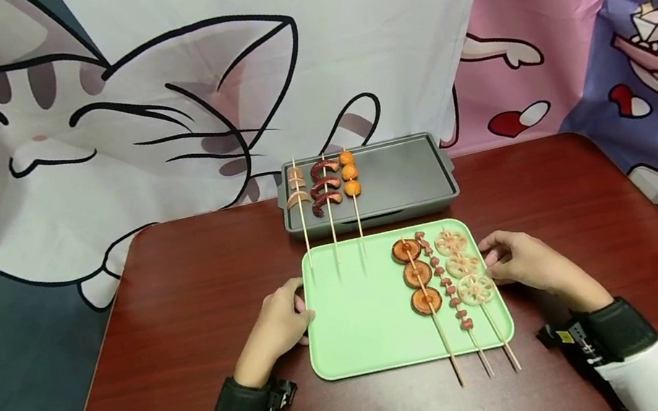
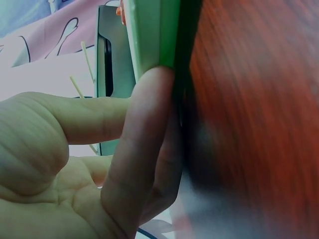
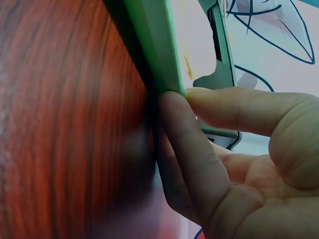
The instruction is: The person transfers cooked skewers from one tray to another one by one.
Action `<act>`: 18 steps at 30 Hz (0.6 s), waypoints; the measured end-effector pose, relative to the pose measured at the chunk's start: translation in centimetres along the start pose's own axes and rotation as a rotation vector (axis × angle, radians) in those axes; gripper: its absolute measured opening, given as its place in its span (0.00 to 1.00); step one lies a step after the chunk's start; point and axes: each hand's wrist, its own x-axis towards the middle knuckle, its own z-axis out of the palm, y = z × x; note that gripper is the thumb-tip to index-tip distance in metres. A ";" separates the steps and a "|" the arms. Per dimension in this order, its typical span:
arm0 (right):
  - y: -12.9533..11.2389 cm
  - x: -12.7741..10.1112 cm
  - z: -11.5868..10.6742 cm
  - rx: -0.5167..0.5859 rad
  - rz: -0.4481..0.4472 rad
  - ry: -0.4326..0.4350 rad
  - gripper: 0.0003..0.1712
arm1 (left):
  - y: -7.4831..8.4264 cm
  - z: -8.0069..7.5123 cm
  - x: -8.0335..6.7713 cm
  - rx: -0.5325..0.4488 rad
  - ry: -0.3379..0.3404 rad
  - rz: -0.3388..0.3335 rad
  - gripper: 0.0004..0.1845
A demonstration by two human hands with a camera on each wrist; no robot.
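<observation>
Wrists nearest the viewer, both in white sleeves with black wrist straps, flanking a pale green flat rectangular plastic tray (image 1: 362, 317) on the dark red wood-grain bench (image 1: 202, 309).

Left hand (image 1: 277, 325) at the tray's left edge; the left wrist view shows its fingers (image 2: 142, 139) curled against the rim, thumb lying toward the top surface. Reads as a light grip on the rim, tray flat on the bench. Right hand (image 1: 521, 263) mirrors it on the right edge: fingers (image 3: 187, 149) under and along the rim, thumb over. Both hands hold the tray, neither touches a skewer.

On the tray's right half, three wooden skewers side by side, sticks pointing toward the viewer and overhanging the near rim: brown round mushroom-like slices (image 1: 419, 274), a string of small red pieces (image 1: 448, 287), and pale lotus-root slices (image 1: 464, 266).

Farther back, a grey rectangular metal grill pan (image 1: 404, 181), just behind the tray. On its left part lie three more skewers: pale pieces (image 1: 296, 185), dark red curled pieces (image 1: 326, 187), orange balls (image 1: 350, 172); their sticks reach over the tray's far rim.

Judgement: step in hand is steadying or positioning the tray, with half the skewers moved to the pan. Next move likely calls for freeing one hand and pinching a stick end.
</observation>
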 end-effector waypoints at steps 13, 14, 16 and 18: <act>0.2 0.1 0.3 0.027 -0.017 -0.032 0.23 | 0.4 -1.6 -0.8 0.044 0.008 0.002 0.33; 0.2 0.1 0.3 0.028 -0.017 -0.030 0.23 | 0.5 -2.0 -0.9 0.074 0.023 0.018 0.32; 0.2 0.0 0.3 0.024 -0.016 -0.027 0.23 | 0.9 -3.0 -1.2 0.141 0.063 0.057 0.31; 0.2 -0.1 0.2 0.019 -0.014 -0.028 0.23 | 1.3 -4.0 -1.5 0.202 0.107 0.100 0.30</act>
